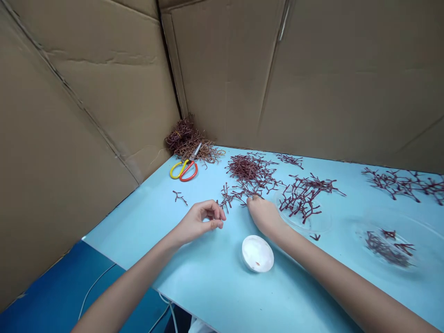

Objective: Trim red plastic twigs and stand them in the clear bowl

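My left hand (205, 221) hovers over the table with its fingers loosely curled. A small gap shows between thumb and forefinger, and I see nothing held in it. Just behind its fingertips lie small branched dark-red twigs (227, 196). My right hand (263, 213) is closed, its fingertips down at a loose group of these twigs (248, 189). From here the back of the hand hides what the fingers pinch. A small white bowl (257, 254) stands between my forearms, with a tiny reddish speck inside.
Yellow-and-red-handled scissors (185, 169) lie by a tangled bundle of thin stems (189, 138) in the corner. A dense twig pile (246, 167) sits at the back. Twigs rest on a clear plate (324, 226); another clear dish (360, 238) stands right. Cardboard walls (312, 92) border the table.
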Tool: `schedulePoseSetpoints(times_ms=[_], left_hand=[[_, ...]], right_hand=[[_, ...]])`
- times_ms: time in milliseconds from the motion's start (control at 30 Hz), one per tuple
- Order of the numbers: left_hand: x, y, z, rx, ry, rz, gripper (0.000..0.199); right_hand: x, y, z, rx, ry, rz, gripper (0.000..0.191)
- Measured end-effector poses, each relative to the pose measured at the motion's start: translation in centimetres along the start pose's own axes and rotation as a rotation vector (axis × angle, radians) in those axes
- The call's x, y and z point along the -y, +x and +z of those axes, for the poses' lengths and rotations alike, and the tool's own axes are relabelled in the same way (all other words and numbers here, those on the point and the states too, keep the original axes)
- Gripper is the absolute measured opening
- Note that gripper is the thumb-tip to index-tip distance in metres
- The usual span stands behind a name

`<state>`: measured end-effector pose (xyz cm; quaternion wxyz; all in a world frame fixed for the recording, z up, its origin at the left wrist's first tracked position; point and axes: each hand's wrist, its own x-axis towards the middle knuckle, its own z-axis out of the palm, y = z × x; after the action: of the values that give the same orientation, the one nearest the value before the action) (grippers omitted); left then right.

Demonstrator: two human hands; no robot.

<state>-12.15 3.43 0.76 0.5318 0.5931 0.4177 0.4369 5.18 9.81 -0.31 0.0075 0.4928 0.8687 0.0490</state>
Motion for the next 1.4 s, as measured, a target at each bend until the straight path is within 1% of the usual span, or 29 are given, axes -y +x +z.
schedulePoseSetpoints(times_ms=[100, 167, 233, 267, 333, 367, 400, 433, 467, 567, 700, 833, 933, 1000, 1067, 1133, 1233, 1300, 1400], left_hand=[[-0.1, -0.2, 0.1, 0.014, -0.031, 0.014, 0.036], [-0.3, -0.4, 0.3, 0.020, -0.045, 0.030, 0.034], [-0.6, -0.8, 0.9, 0.019, -0.065, 0.054, 0.030], [-0.8, -1.0, 1.4, 0.017, -0.081, 0.066, 0.027], [-1.4, -1.5, 2.4, 0.020, -0.118, 0.084, 0.019], [-1.8, -1.6, 2.9, 0.029, -0.129, 0.084, 0.014], [-2.2, -1.8, 3.4, 0.045, -0.132, 0.078, 0.009], [-2.7, -1.9, 3.9, 0.058, -0.128, 0.072, 0.006], [-3.2, -1.9, 4.3, 0.067, -0.114, 0.067, 0.004], [-4.5, -1.7, 5.4, 0.065, -0.022, 0.072, 0.009], [-5.7, -1.3, 6.3, 0.072, 0.064, 0.100, 0.011], [-6.4, -0.6, 7.3, 0.080, 0.102, 0.169, 0.008], [-6.9, -0.2, 8.2, 0.071, 0.170, 0.215, 0.008], [-7.1, -0.1, 8.7, 0.050, 0.215, 0.214, 0.010], [-7.4, -0.1, 9.1, 0.026, 0.241, 0.209, 0.010], [-7.6, 0.0, 9.3, 0.020, 0.263, 0.221, 0.009], [-8.0, 0.1, 9.5, 0.060, 0.301, 0.247, 0.010], [-8.3, 0.3, 9.6, 0.085, 0.314, 0.262, 0.011], [-8.4, 0.4, 9.6, 0.093, 0.333, 0.255, 0.013]], right_hand=[[0.3, -0.9, -1.0, -0.012, 0.029, 0.024, 0.011], [0.5, -2.0, -1.9, -0.043, 0.080, -0.020, 0.012], [0.5, -3.4, -2.8, -0.103, 0.169, -0.114, 0.014], [0.5, -4.2, -3.2, -0.173, 0.248, -0.190, 0.013], [0.3, -5.7, -3.7, -0.442, 0.500, -0.364, 0.011], [0.2, -6.4, -3.9, -0.529, 0.584, -0.411, 0.010], [0.1, -7.0, -4.1, -0.594, 0.648, -0.445, 0.009], [0.0, -7.5, -4.2, -0.615, 0.675, -0.459, 0.008], [-0.1, -8.0, -4.3, -0.617, 0.686, -0.463, 0.010], [-0.2, -8.9, -4.8, -0.629, 0.704, -0.465, 0.015], [-0.5, -9.7, -5.6, -0.664, 0.695, -0.452, 0.018], [-1.3, -10.5, -6.1, -0.709, 0.646, -0.376, 0.015], [-1.8, -10.8, -6.3, -0.790, 0.587, -0.322, 0.011], [-2.1, -10.9, -6.3, -0.849, 0.561, -0.323, 0.010], [-2.3, -10.9, -6.3, -0.879, 0.543, -0.340, 0.011], [-2.6, -10.9, -6.4, -0.884, 0.524, -0.337, 0.012], [-3.0, -11.1, -6.8, -0.890, 0.490, -0.334, 0.013], [-3.2, -11.3, -7.2, -0.881, 0.462, -0.329, 0.012], [-3.4, -11.5, -7.4, -0.859, 0.410, -0.338, 0.011]])
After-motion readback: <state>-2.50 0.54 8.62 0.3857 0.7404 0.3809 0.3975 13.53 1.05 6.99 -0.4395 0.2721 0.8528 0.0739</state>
